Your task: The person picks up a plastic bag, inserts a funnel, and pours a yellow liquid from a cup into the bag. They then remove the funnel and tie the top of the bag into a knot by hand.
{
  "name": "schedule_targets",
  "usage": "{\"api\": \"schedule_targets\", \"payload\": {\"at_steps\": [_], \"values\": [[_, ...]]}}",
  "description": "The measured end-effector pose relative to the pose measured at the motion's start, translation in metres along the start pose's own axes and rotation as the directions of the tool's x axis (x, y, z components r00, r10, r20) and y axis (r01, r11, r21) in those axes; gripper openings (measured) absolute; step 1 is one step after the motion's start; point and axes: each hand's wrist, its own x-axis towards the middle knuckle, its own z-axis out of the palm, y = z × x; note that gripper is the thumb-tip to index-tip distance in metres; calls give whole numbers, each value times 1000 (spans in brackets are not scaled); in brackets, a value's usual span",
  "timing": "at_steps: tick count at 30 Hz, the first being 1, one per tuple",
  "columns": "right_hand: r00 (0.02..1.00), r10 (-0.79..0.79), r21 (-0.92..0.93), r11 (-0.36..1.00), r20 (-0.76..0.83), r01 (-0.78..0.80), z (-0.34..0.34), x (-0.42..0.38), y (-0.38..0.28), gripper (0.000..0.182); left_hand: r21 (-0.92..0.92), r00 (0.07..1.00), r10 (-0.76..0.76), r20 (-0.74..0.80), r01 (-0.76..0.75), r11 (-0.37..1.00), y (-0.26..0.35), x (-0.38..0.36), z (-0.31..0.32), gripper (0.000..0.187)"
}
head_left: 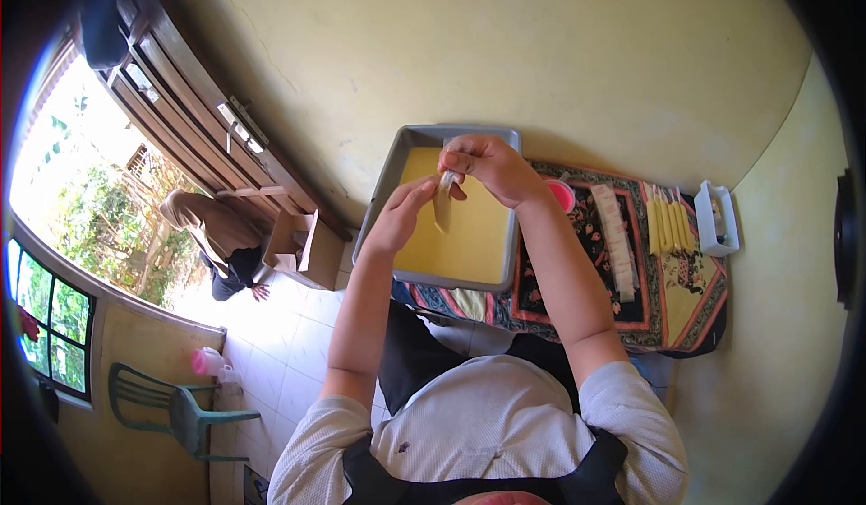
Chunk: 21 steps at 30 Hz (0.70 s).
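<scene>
Both hands meet above a grey tub (513, 225) that holds a pale yellow liquid (460, 248). Between them hangs a narrow clear plastic bag (442, 209), with something yellowish showing in its lower part. My right hand (487, 166) is closed on the bag's upper end, fingers pinched together. My left hand (403, 212) grips the bag's side between thumb and fingers. Right of the tub, several filled yellow plastic tubes (668, 221) lie side by side on a patterned cloth (577, 284). A long whitish strip (615, 243) lies nearer, beside a pink-red container (561, 196) partly hidden by my right arm.
A white plastic basket (717, 221) stands at the cloth's right end. The wall (541, 45) rises just behind. To the left are a cardboard box (302, 248), an open door (198, 108), a bending person (216, 234) and a green chair (185, 415).
</scene>
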Motion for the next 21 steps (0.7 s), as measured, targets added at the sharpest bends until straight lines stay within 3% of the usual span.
{"api": "schedule_targets", "payload": {"at_steps": [2, 3, 5, 6, 7, 10, 15, 18, 21], "values": [[999, -48, -170, 984, -14, 45, 4, 7, -10, 27, 210, 989, 82, -124, -54, 976, 1, 10, -10, 34], [997, -72, -254, 965, -18, 65, 4, 11, -16, 27, 473, 945, 284, -162, -178, 863, 19, 16, -2, 18], [997, -78, -302, 951, -25, 66, 3, 18, -25, 25, 807, 731, 681, -52, -370, 459, 14, 29, -13, 17], [996, -80, -326, 943, -29, 67, 3, 20, -28, 25, 903, 579, 812, 71, -383, 194, 13, 36, -17, 17], [998, -63, -321, 946, -25, 51, 3, 22, -32, 24, 899, 442, 859, 260, -435, -48, 28, 45, -14, 23], [998, -46, -273, 961, -35, 35, 1, 24, -37, 24, 761, 382, 692, 612, -520, -387, 64, 52, -17, 27], [994, -59, -186, 982, -93, 41, -22, 16, -9, 23, 483, 285, 409, 867, -686, -544, 103, 62, -16, 21], [998, -45, -60, 997, -46, 43, -33, 10, 17, 22, 445, 341, 324, 882, -828, -341, 110, 68, -9, 15], [993, 68, 29, 997, -96, -66, -34, 0, 35, 21, 508, 474, 335, 814, -861, -15, 101, 68, -4, 14]]}}
